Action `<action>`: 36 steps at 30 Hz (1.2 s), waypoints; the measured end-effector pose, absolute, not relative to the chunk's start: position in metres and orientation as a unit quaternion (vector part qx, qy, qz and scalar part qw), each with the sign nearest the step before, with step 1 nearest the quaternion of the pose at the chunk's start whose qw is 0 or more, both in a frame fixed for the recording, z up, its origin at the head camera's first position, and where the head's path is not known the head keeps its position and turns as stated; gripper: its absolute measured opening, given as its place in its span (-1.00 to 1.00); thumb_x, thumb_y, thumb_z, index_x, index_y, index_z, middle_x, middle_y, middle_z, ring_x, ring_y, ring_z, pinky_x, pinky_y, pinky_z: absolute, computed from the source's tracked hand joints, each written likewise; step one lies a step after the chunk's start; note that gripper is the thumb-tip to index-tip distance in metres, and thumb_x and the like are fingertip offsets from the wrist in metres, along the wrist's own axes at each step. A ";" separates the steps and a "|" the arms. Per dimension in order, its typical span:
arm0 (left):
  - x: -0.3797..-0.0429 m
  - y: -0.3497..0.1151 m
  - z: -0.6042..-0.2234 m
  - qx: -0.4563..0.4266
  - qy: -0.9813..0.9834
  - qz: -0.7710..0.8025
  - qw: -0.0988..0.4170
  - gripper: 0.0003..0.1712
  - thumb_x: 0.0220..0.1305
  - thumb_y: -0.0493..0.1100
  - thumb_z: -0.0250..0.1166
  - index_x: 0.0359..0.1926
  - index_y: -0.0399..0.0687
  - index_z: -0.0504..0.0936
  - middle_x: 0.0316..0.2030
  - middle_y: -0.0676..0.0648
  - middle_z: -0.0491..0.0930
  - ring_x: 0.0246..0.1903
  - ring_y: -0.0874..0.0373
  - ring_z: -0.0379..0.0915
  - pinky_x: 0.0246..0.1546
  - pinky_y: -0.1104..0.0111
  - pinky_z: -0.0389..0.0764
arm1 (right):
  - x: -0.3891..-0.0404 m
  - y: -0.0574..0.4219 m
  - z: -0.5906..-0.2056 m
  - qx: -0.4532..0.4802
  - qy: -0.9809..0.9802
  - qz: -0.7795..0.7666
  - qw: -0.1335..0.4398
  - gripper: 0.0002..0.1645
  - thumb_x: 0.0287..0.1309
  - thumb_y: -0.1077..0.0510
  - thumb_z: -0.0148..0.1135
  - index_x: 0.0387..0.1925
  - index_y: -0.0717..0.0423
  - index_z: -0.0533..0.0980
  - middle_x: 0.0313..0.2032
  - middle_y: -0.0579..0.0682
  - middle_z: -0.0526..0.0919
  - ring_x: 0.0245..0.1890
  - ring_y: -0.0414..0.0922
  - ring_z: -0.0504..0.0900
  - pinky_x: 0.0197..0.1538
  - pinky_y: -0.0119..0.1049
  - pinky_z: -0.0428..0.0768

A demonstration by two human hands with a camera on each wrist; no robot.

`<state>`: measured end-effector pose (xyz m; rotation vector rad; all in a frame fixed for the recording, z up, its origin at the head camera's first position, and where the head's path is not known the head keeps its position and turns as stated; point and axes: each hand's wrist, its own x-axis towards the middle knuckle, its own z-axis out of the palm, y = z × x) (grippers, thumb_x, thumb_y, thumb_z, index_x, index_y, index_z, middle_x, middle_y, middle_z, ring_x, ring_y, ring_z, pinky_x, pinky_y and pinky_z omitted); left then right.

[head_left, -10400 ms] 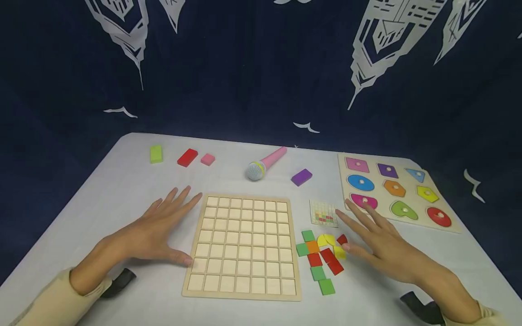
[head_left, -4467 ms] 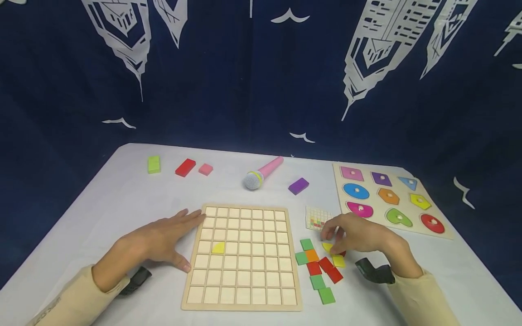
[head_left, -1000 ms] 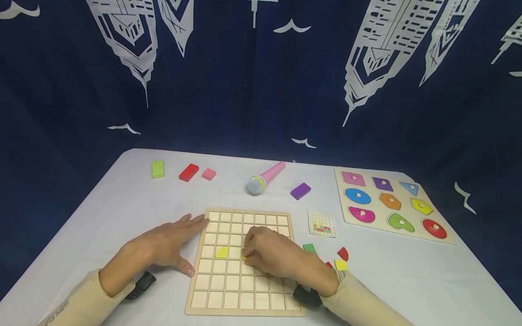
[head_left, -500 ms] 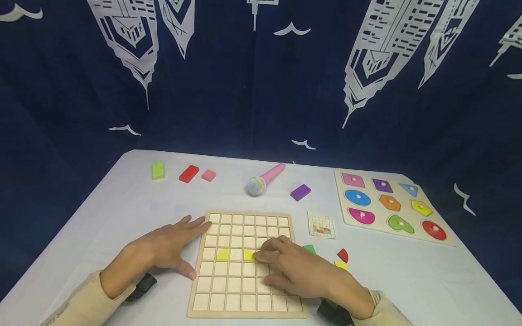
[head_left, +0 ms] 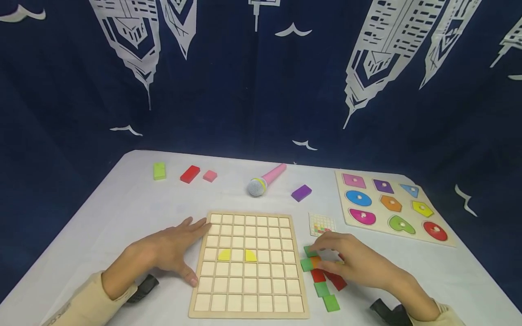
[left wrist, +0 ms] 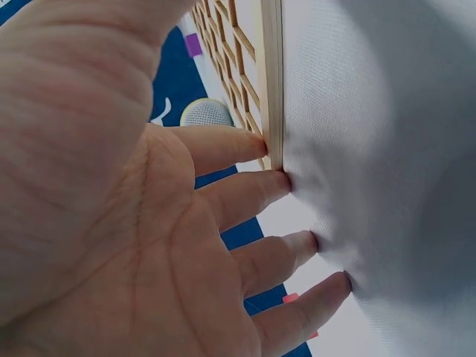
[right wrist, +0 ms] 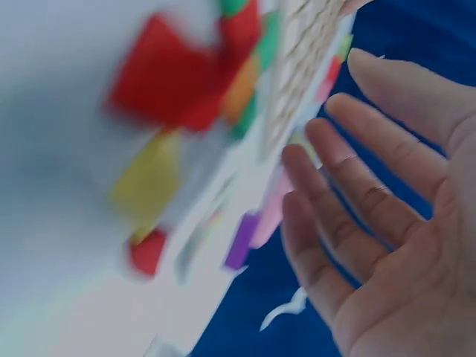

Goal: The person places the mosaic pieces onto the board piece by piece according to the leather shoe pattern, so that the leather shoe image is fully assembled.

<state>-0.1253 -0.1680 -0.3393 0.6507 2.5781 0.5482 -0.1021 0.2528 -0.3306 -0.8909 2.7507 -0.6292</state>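
Observation:
A wooden grid board [head_left: 251, 290] lies on the table with two yellow quarter-round tiles in it, a left one [head_left: 224, 255] and a right one [head_left: 250, 256], one square between them. My left hand [head_left: 169, 249] rests at the board's left edge, fingers spread; in the left wrist view its fingertips [left wrist: 279, 182] touch frame and cloth. My right hand [head_left: 356, 260] is over the loose tiles right of the board, fingers loosely bent around the orange tile [head_left: 315, 262] and a green tile [head_left: 309, 251]. In the right wrist view the right hand [right wrist: 387, 208] shows nothing in its fingers.
Red tiles [head_left: 336, 281] and more green tiles [head_left: 331, 303] lie near the board's right side. Behind them is a small pattern card [head_left: 320, 222], then a shape puzzle [head_left: 379, 217]. A toy microphone [head_left: 265, 181] and several blocks, one purple [head_left: 301, 193], stand farther back.
My right hand has set a second yellow quarter-round tile in the board, let go, and moved right to the loose tiles. The left hand has stayed at the board's edge.

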 end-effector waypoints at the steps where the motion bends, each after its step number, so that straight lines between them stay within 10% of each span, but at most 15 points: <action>1: -0.125 -0.168 -0.340 0.234 0.929 0.196 0.211 0.48 -0.38 0.25 0.66 0.55 -0.12 0.12 0.58 -0.13 -0.02 0.53 -0.33 -0.19 0.41 -0.24 0.07 | -0.103 0.260 -0.332 -0.299 0.924 -0.220 0.091 -0.64 0.19 -0.04 0.41 0.04 -0.18 0.65 -0.04 -0.32 0.66 -0.01 -0.21 0.61 0.10 -0.20 0.64; 36: -0.125 -0.164 -0.341 0.229 0.935 0.183 0.200 0.49 -0.43 0.19 0.68 0.55 -0.14 0.12 0.57 -0.18 0.00 0.53 -0.36 -0.22 0.40 -0.25 0.09 | -0.105 0.319 -0.362 -0.225 0.944 -0.223 0.092 -0.62 -0.07 -0.12 0.57 -0.21 -0.41 0.57 0.15 -0.17 0.52 0.14 -0.05 0.43 0.16 -0.20 0.61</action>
